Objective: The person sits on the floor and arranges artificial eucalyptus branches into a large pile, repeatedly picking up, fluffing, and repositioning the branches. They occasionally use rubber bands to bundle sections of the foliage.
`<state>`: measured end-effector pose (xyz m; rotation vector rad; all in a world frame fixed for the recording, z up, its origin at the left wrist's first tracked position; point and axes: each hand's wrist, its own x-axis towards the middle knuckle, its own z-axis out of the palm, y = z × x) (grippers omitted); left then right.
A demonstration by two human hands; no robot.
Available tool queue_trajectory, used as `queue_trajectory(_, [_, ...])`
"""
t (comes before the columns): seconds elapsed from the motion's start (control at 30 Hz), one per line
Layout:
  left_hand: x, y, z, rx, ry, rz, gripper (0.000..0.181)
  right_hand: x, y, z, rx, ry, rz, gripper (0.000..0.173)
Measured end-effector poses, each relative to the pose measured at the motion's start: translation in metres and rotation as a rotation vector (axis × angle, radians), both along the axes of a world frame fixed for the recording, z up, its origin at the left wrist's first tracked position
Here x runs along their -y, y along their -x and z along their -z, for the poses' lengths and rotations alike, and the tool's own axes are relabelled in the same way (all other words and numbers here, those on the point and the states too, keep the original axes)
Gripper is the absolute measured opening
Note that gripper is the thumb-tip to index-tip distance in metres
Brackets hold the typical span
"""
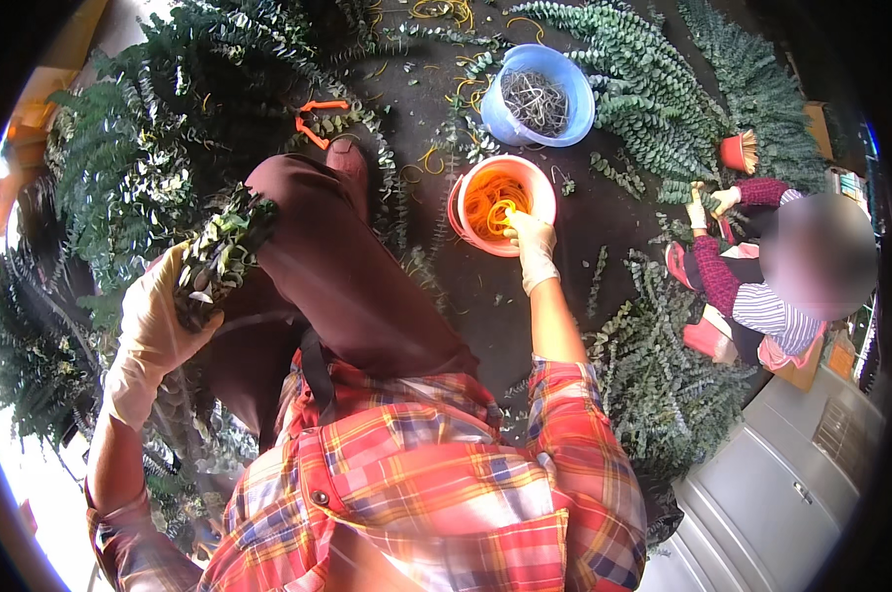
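Note:
My gloved left hand [153, 325] is wrapped around a bunch of leafy green stems [224, 255] beside my left knee. Its leafy cut ends or tips cannot be told apart here. On the other side, my gloved right hand [532, 243] reaches over the rim of a pink bucket [543, 200]. Between its fingertips are yellow rubber bands [499, 214]. Orange bands [483, 189] fill the bucket beneath them.
A blue bucket [580, 96] of metal wire pieces stands just beyond. Eucalyptus branches [645, 89] lie on the dark floor [483, 311], with more foliage [113, 185] piled left. An orange-red angular object [312, 124] lies near my shoe. A co-worker [778, 311] sits at right, handling stems.

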<state>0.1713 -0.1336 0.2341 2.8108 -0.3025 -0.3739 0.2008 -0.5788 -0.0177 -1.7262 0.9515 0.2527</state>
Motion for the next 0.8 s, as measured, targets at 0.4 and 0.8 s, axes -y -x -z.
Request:
queue_trajectory(0.4, [0.002, 0.006, -0.003, 0.022, 0.049, -0.06, 0.071, 0.007, -0.001, -0.023, 0.019, 0.037, -0.042, 0.025])
queue_trajectory(0.8, [-0.028, -0.01, -0.012, -0.083, 0.452, -0.176, 0.071, -0.075, -0.026, -0.107, 0.332, -1.292, -0.287, 0.045])
